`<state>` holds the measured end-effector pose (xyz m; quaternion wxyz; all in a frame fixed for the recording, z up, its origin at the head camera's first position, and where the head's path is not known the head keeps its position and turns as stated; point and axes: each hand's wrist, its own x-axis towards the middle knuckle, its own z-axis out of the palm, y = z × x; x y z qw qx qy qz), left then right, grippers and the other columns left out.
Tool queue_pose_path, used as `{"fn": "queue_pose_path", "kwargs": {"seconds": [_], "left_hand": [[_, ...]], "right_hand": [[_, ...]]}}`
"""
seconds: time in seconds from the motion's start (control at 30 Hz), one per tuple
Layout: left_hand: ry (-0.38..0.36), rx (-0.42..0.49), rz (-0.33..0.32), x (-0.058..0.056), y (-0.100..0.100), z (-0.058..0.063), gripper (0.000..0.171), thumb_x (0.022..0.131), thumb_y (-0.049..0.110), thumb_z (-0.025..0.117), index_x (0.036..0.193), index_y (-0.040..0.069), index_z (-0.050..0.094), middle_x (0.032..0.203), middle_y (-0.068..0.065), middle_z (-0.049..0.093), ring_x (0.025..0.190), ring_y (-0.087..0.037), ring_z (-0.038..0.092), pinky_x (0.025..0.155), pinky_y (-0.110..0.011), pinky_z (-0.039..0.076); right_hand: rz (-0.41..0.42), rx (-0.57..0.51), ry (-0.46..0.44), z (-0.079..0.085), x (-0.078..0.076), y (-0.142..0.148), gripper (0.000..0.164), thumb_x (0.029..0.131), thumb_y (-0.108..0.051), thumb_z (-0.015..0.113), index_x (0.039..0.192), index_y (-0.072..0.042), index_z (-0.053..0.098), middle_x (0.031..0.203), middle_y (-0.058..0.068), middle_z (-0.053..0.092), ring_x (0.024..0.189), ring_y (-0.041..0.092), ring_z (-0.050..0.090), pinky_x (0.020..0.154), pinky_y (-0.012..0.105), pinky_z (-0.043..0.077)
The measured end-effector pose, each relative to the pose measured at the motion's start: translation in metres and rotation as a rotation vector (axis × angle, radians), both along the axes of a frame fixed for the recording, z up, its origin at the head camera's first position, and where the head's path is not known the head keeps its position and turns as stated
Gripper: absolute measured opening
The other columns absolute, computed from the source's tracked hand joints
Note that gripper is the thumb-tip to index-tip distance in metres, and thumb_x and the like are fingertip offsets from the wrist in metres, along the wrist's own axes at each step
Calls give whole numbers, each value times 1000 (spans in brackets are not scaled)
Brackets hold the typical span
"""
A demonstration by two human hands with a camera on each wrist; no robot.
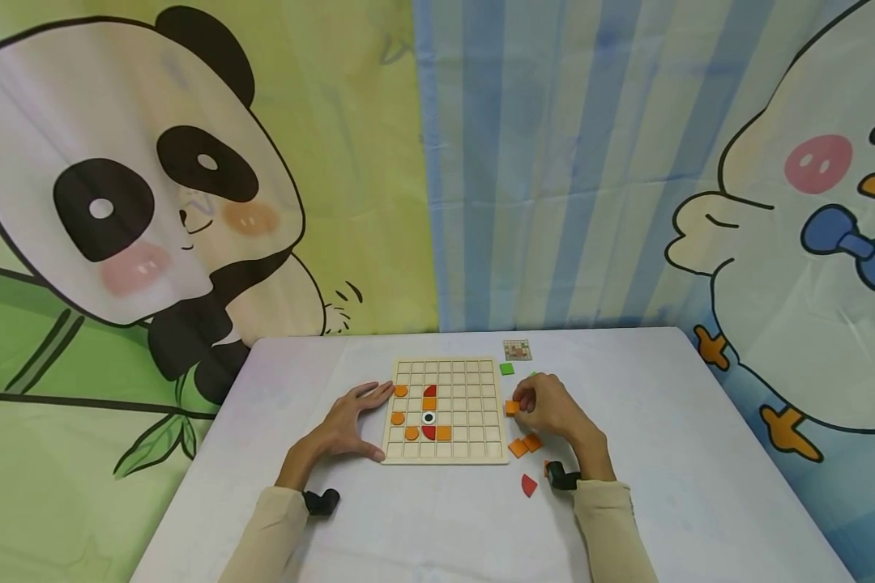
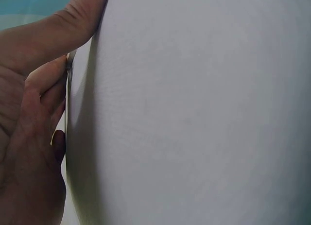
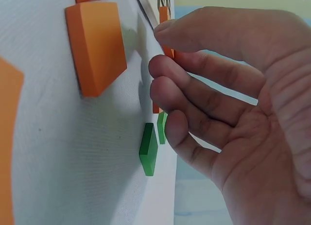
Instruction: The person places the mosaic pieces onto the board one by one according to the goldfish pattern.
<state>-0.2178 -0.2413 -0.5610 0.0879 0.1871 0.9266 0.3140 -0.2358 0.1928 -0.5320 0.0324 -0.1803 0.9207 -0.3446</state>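
Observation:
A pale gridded board (image 1: pixel 474 413) lies on the table. On its left part are orange discs (image 1: pixel 398 418), red quarter-round tiles (image 1: pixel 430 391), orange squares (image 1: pixel 429 403) and a black-and-white ring tile (image 1: pixel 428 418). My left hand (image 1: pixel 347 423) touches the board's left edge, thumb and fingers spread; in the left wrist view the hand (image 2: pixel 34 118) shows beside that edge. Just right of the board, my right hand (image 1: pixel 552 405) pinches an orange square tile (image 1: pixel 512 408) between thumb and index finger. The right wrist view shows this tile (image 3: pixel 168 49) partly hidden by the fingers.
Two loose orange squares (image 1: pixel 524 444) and a red quarter-round tile (image 1: pixel 528 485) lie below the right hand. A green square (image 1: pixel 506 368) and a small patterned card (image 1: pixel 517 350) are beyond it. Another orange piece is partly hidden by the right wrist camera (image 1: pixel 561 476).

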Motion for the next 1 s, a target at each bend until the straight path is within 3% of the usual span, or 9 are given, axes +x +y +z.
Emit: {"fn": "queue_pose_path", "kwargs": {"seconds": [0.5, 1.0], "left_hand": [[0, -22, 3, -2, -1, -2, 132, 60, 45, 107, 171, 25, 39, 181, -3, 34, 168, -44, 22, 126, -82, 22], [-10, -22, 25, -2, 0, -3, 132, 58, 46, 108, 170, 28, 40, 180, -2, 35, 168, -44, 23, 124, -83, 24]], "right_hand": [[49, -62, 34, 1, 0, -5, 14, 83, -3, 86, 95, -7, 80, 82, -1, 73, 72, 11, 64, 69, 24, 58], [150, -131, 51, -2, 1, -34, 16, 83, -4, 88, 97, -5, 80, 84, 1, 74, 72, 7, 63, 69, 23, 59]]}}
